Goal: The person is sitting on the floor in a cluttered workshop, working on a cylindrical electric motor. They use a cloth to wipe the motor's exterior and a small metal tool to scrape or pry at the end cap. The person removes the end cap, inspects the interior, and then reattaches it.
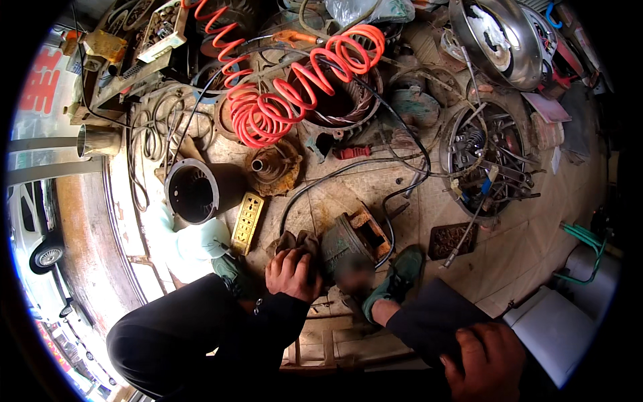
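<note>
My left hand is closed over a dark, dirty rag low between my feet; its fingertips are partly hidden. Just right of it lies a grey-green motor housing with an open, rusty rectangular terminal box on its side. A blurred patch covers its lower end. A black cable runs down beside the box. My right hand rests on my right knee, holding nothing, with its fingers draped apart over the dark trouser leg.
A gold socket strip and a hollow cylinder lie to the left. Ahead are a red coiled hose and a rusty flange. At right stand a basin of tools, a tray of screws and a metal bowl.
</note>
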A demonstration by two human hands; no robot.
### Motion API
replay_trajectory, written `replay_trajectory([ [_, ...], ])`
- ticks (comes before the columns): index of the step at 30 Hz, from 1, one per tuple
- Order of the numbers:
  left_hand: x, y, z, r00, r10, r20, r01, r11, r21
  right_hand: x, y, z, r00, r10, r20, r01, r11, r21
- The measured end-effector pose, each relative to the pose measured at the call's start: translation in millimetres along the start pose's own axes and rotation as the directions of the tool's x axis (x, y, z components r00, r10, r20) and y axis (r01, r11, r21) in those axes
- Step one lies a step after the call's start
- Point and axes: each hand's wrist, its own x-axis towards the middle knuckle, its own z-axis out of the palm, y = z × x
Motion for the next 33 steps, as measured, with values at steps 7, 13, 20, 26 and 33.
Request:
replay_trajectory([
  [7, 6, -3, 5, 1.0, -0.009, 0.004, 0.009, 1.0, -0.005, 15, 7, 8, 0.982, 0.117, 0.148, -0.114, 0.993, -0.028],
  [13, 6, -1, 9, 1.0, -0.013, -0.001, 0.013, 0.999, -0.039, 31, 26, 14, 0.991, -0.008, 0.136, 0.001, 0.999, 0.049],
  [20, 9, -2, 7, 0.999, -0.028, 0.035, 0.029, 0.999, -0.034, 32, 24, 18, 0.995, -0.054, 0.083, 0.056, 0.998, -0.022],
  [26, 9, -1, 6, 0.999, -0.029, 0.044, 0.031, 0.999, -0.041, 30, 4, 1, 0.99, 0.062, 0.127, -0.058, 0.998, -0.037],
  [33, 3, 3, 5, 0.997, -0.032, 0.072, 0.035, 0.998, -0.046, 23, -9, -1, 1.0, -0.022, 0.011, 0.022, 0.999, -0.041],
])
